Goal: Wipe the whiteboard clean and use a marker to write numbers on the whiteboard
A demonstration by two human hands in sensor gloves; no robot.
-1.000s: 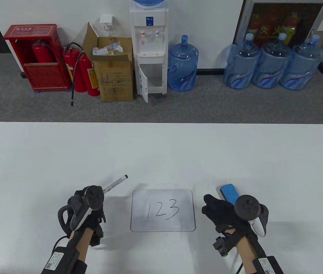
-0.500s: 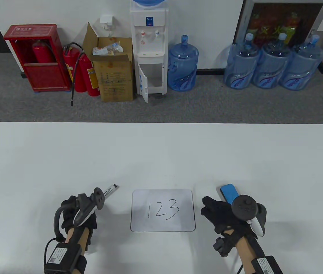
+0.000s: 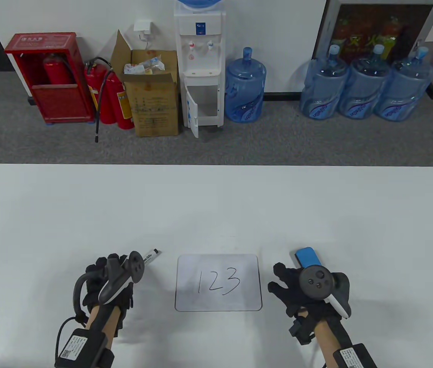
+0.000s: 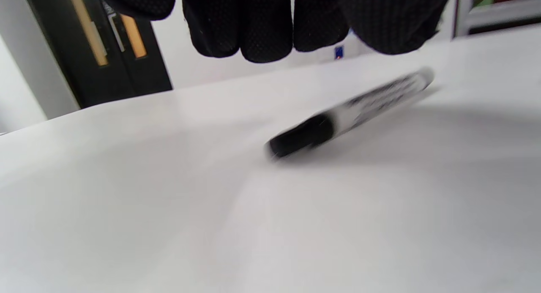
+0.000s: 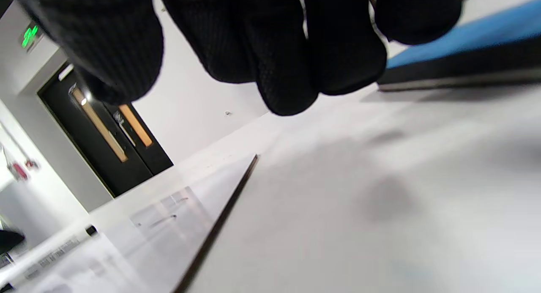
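From my feed the only clear writing is "123", hand-drawn in black on the whiteboard (image 3: 218, 282). The marker (image 4: 351, 111) carries black print too blurred to read, and the labels on the water jugs (image 3: 362, 86) are too small.

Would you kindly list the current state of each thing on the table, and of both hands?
Small rectangular whiteboard: flat on the table, "123" written on it, not wiped.
Capped black-and-white marker: lying on the table, released.
Blue-topped eraser: lying on the table, untouched.
Left hand: above the marker, holding nothing.
Right hand: beside the eraser, holding nothing.
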